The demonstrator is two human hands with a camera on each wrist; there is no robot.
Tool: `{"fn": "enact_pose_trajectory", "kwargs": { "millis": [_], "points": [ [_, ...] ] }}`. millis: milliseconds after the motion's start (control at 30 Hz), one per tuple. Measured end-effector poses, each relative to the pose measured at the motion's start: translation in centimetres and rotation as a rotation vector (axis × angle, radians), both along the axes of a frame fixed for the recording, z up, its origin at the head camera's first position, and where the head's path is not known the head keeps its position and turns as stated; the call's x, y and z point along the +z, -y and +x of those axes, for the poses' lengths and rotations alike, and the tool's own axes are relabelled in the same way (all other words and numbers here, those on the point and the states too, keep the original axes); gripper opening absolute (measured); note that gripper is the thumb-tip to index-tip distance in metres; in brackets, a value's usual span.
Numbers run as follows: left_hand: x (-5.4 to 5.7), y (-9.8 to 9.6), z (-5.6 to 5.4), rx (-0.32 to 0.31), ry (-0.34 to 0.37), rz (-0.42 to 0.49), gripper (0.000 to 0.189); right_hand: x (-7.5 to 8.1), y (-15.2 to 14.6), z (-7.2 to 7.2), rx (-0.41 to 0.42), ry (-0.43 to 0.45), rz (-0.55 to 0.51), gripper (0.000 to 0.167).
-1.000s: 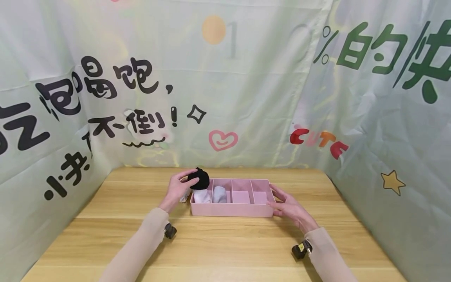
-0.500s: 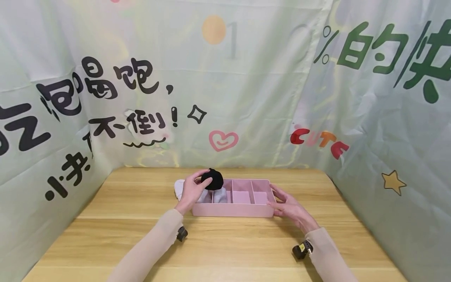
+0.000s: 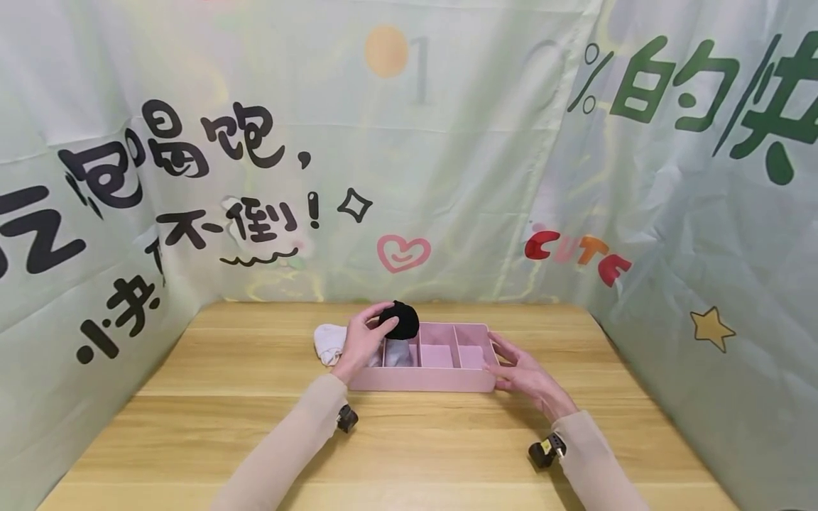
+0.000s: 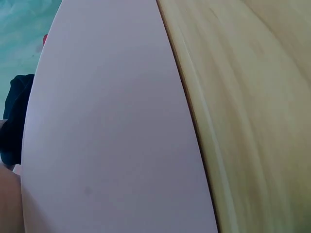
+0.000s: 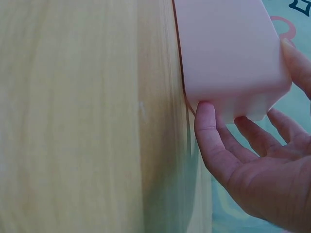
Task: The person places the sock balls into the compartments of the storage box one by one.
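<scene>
My left hand point(image 3: 364, 341) pinches a rolled black sock point(image 3: 400, 321) between thumb and fingers, above the second compartment from the left of a pink divided box point(image 3: 422, 380). In the left wrist view the black sock point(image 4: 17, 119) shows only at the left edge, past the box's long front wall point(image 4: 112, 116). A grey rolled sock point(image 3: 399, 353) lies in that second compartment. Part of a pale sock point(image 3: 375, 358) shows in the leftmost one, mostly hidden by my left hand. My right hand point(image 3: 524, 372) holds the box's right end, thumb near the rim and fingers against the end wall point(image 5: 238, 104).
A white bundled sock point(image 3: 329, 344) lies on the wooden table point(image 3: 447, 447), left of the box. The two right compartments point(image 3: 437, 355) show bare pink floors. Printed curtains point(image 3: 409, 177) stand behind the table and along both sides.
My left hand has moved right with the black sock, from over the leftmost compartment to over the second. The white sock on the table is now uncovered. My right hand stays put.
</scene>
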State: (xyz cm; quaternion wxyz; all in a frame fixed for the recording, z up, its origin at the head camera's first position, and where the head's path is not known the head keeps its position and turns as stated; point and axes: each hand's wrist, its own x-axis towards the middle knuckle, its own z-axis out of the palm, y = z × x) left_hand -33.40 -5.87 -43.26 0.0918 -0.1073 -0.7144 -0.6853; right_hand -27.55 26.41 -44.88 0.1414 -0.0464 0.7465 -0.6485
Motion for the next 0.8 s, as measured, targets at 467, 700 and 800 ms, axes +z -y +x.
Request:
{"fn": "enact_pose_trajectory", "kwargs": {
  "millis": [467, 700, 800],
  "points": [
    [-0.1, -2.8, 0.1, -0.071, -0.054, -0.030, 0.032, -0.1, 0.0, -0.4, 0.002, 0.000, -0.035, 0.086],
    [-0.5, -3.7, -0.1, -0.115, -0.047, -0.058, 0.031, -0.1, 0.0, -0.1, -0.004, -0.001, -0.015, 0.085],
    [-0.6, -3.8, 0.0, -0.153, -0.030, -0.072, 0.033, -0.1, 0.0, -0.1, 0.005, -0.004, -0.005, 0.084]
  ]
}}
